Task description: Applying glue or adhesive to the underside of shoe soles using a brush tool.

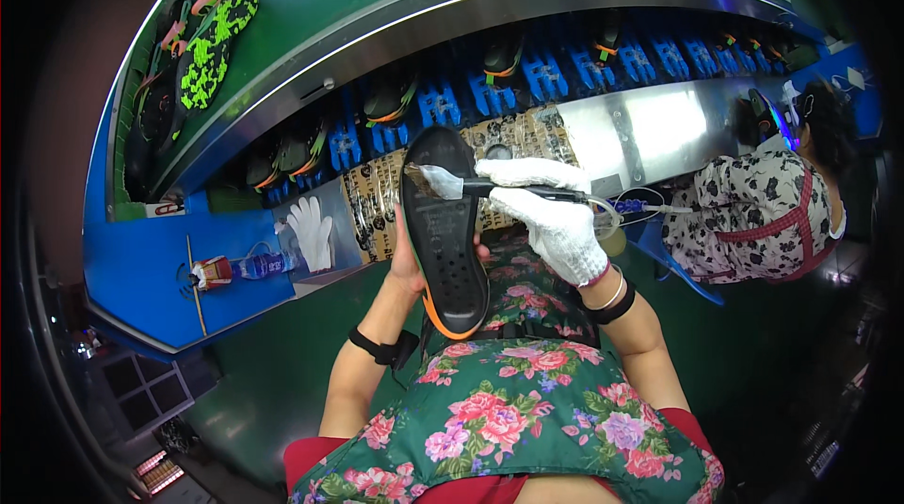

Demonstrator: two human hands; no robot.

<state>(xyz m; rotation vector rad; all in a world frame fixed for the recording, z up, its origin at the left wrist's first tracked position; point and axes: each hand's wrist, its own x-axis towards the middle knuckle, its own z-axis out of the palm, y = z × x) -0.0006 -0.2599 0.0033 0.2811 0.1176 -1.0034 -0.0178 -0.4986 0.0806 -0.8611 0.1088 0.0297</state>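
A black shoe sole point(450, 245) with an orange edge at its heel is held upright in front of me, its inner face towards me. My bare left hand point(406, 257) grips it around the middle, thumb and fingers on opposite edges. In a white knit glove, my right hand point(554, 217) is closed round the dark handle of a brush point(439, 182). White wrapping covers the brush's neck, and its bristles lie against the upper part of the sole. A thin clear tube point(612, 214) loops from the handle's rear end.
Beyond the cardboard-covered ledge point(377, 186), blue racks point(439, 106) carry several shoes. Green-patterned soles point(217, 47) rest on the upper left shelf. On the left are a spare white glove point(311, 233), a plastic bottle point(264, 265) and a thin stick point(196, 287). Another person point(753, 203) sits at right.
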